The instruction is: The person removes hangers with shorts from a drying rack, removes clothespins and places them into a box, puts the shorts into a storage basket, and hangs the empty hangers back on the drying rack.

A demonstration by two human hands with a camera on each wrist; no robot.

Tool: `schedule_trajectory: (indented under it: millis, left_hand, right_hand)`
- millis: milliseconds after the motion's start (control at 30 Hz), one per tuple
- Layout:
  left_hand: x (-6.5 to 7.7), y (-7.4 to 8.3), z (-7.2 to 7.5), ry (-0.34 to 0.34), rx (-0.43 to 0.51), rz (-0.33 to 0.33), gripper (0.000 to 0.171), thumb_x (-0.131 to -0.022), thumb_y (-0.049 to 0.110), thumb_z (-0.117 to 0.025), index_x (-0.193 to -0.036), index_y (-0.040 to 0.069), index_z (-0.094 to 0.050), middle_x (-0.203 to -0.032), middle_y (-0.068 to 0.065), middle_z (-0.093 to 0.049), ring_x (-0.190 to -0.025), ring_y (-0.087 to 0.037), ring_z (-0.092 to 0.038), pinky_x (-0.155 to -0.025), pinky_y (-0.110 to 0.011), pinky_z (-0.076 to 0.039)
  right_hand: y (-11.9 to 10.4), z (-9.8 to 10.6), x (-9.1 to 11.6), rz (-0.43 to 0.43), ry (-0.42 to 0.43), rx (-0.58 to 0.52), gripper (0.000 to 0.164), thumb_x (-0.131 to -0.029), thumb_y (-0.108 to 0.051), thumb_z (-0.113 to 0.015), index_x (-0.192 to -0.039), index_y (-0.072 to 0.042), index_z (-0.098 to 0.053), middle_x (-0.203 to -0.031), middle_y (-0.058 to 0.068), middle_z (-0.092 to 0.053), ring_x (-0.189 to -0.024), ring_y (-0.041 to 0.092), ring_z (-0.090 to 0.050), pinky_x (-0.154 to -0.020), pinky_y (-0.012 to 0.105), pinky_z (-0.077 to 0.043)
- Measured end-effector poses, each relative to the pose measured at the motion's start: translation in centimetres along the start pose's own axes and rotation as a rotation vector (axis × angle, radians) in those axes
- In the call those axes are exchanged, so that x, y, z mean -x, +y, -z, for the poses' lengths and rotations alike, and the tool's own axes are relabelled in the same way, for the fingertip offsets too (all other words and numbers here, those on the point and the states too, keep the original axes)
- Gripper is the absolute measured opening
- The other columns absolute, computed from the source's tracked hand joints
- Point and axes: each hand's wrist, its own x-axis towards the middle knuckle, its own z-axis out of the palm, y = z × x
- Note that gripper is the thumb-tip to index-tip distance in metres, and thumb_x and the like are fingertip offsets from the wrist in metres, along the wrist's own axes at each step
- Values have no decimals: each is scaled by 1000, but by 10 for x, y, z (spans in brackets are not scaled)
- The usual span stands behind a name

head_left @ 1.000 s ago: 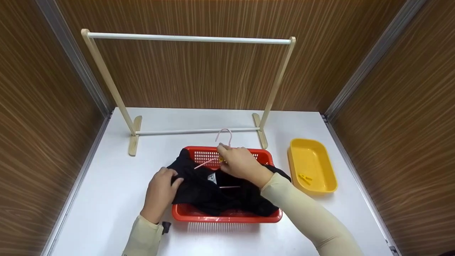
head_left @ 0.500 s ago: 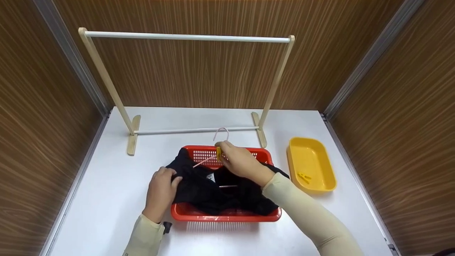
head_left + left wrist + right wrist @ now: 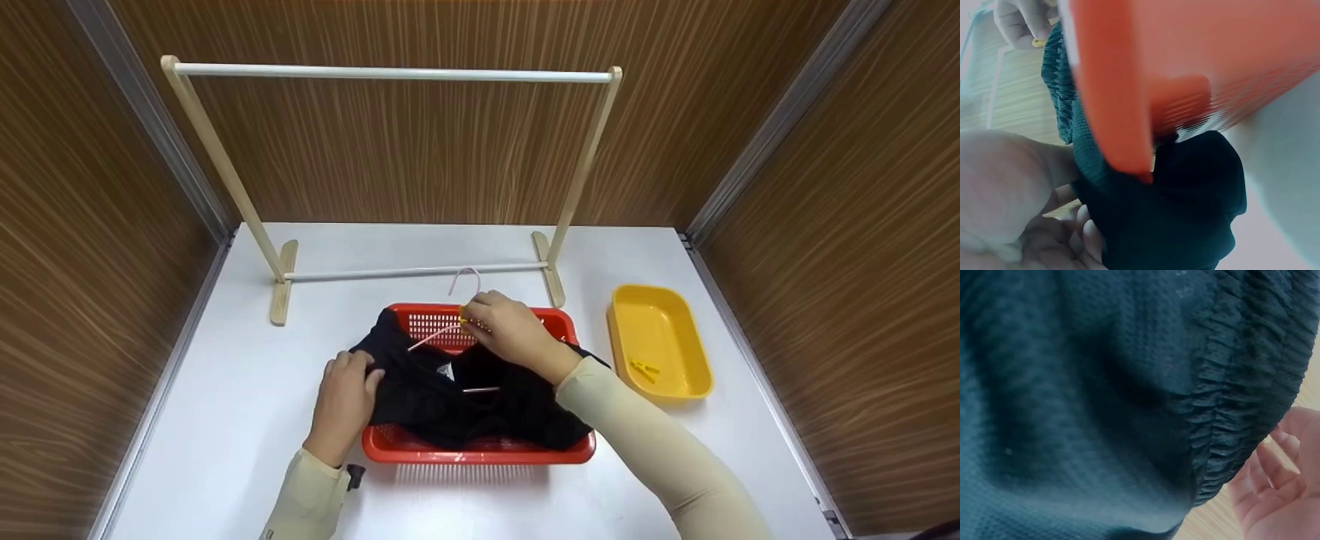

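Note:
A black garment (image 3: 412, 390) with a white label (image 3: 446, 371) lies across the red basket (image 3: 480, 457). Its gathered, elastic-looking edge (image 3: 1224, 399) fills much of the right wrist view. My left hand (image 3: 343, 397) grips the garment at its left end, with the thumb on top; cloth (image 3: 1168, 219) hangs by the fingers in the left wrist view. A pink hanger (image 3: 465, 271) rises from the garment, hook upward. Just below the hook, my right hand (image 3: 514, 330) pinches a yellow clothespin (image 3: 463, 319), partly hidden by the fingers. Whether the clothespin bites on the hanger cannot be seen.
A garment rack (image 3: 390, 73) with a white bar and wooden legs stands behind the basket. To the right is a yellow tray (image 3: 664, 330) holding a yellow clothespin (image 3: 645, 370). Wood-grained panels enclose the white table (image 3: 187, 420) on the left, back and right.
The clothespin showed more of itself half a second ago; now my right fingers cover more of it. The hanger's hook has shifted slightly left. My left hand keeps its grip.

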Motion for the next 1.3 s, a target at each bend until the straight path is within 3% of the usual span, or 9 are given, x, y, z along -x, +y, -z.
schedule_trajectory:
  millis: [67,167,267,533,767,967,1300]
  left_hand:
    - [-1,0,1,-23,0,14,22,-95,10,-73,-109,-5,-66,-101,-22,-63,-95,-38,-58,-84,-51,-49]
    - [-2,-2,1,-50,6,29,30,-96,14,-73,-117,-6,-66,-106,-23,-63,-99,-39,-57,-88,-51,-48]
    - [-2,-6,0,-58,10,33,33,-96,18,-74,-120,-3,-67,-108,-21,-63,-99,-38,-56,-90,-51,-45]
    - [-1,-12,-7,-25,-33,19,25,-96,19,-74,-111,0,-66,-102,-17,-62,-92,-36,-52,-84,-50,-40]
    - [0,-12,-8,-49,-56,29,25,-96,18,-73,-112,1,-66,-104,-17,-63,-94,-36,-54,-83,-51,-43]
    - [2,-14,-10,-86,-59,17,26,-97,19,-72,-115,0,-65,-107,-18,-64,-95,-35,-55,-84,-51,-44]
    - [-6,-13,-11,-75,-51,13,27,-98,19,-72,-115,0,-65,-109,-18,-64,-97,-37,-55,-84,-52,-44]
  right_hand:
    - [1,0,0,0,-14,-9,16,-96,-17,-73,-110,-12,-68,-97,1,-67,-91,20,-64,-74,39,-56]
    - [1,2,-1,-18,-30,-14,37,-95,-18,-73,-129,-10,-60,-100,2,-68,-92,19,-65,-77,38,-57]
    - [0,4,-1,-10,-38,8,45,-93,-18,-73,-135,-8,-59,-102,3,-67,-92,20,-66,-78,39,-57]
    - [-1,2,3,6,-16,58,24,-92,-21,-74,-113,-11,-74,-98,1,-70,-89,20,-66,-74,38,-57]
    - [4,-3,8,17,3,89,15,-92,-19,-77,-103,-10,-75,-89,0,-73,-81,20,-68,-70,39,-58]
    - [7,-6,12,43,-10,188,11,-91,-18,-76,-95,-10,-70,-82,1,-70,-73,21,-65,-64,38,-56]
    - [13,-3,11,72,10,164,9,-96,-12,-73,-101,-5,-71,-87,4,-72,-79,24,-66,-70,40,-57]
